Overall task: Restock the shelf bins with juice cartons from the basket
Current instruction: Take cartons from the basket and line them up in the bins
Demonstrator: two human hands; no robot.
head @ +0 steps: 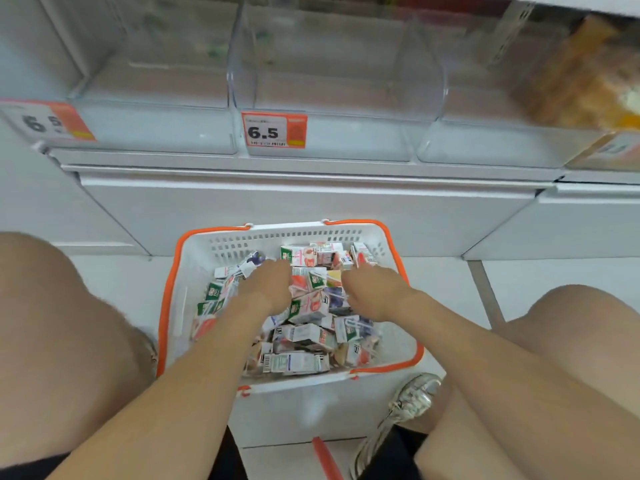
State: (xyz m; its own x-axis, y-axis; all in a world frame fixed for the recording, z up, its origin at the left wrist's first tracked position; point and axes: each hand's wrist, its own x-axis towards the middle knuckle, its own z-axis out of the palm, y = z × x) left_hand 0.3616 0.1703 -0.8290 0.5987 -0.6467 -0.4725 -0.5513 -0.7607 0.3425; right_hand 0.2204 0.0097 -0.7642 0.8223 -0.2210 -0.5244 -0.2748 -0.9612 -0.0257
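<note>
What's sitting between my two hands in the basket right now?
Loose juice cartons fill the gap between the left hand and the right hand inside the basket, seen in the head view.

Bright, even light; blurred upper corners, wide-angle bowing at edges.

White floor tiles run up to a white shelving unit, whose plain base panel stands upright beneath a narrow ledge. A grey joint crosses the tiles at the right, slanting toward the unit. Above the ledge are 2 orange-and-white price tags: the middle tag reads 6.5, the left tag is blurred (it seems to carry the same figure). A slotted upright rises at top right. The light is bright and even.
</note>
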